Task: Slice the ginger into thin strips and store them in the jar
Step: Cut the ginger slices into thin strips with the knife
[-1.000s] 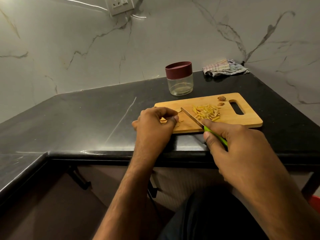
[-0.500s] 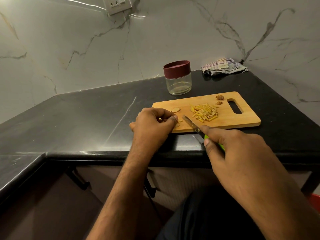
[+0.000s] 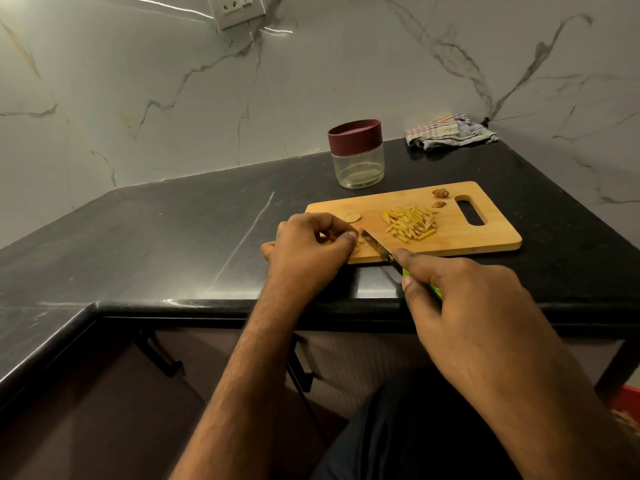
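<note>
A wooden cutting board [image 3: 485, 237] lies on the black counter. A pile of yellow ginger strips [image 3: 410, 221] sits in its middle. One flat ginger slice [image 3: 353, 217] lies near the board's left end, and two small ginger ends [image 3: 440, 192] lie by the handle hole. My left hand [image 3: 311, 247] pinches ginger slices at the board's left front corner; they are mostly hidden under my fingers. My right hand [image 3: 460, 299] grips a green-handled knife [image 3: 377, 245], its blade tip right beside my left fingertips. A glass jar with a maroon lid [image 3: 356, 154] stands behind the board, lid on.
A crumpled striped cloth [image 3: 450, 131] lies at the back right against the marble wall. A wall socket [image 3: 239, 8] sits high on the wall. The counter's front edge [image 3: 242, 306] runs just below my hands, with a corner at the left.
The knife blade has drawn back off the strip pile and swung left until its tip is beside my left fingertips. My left hand stays on the slices.
</note>
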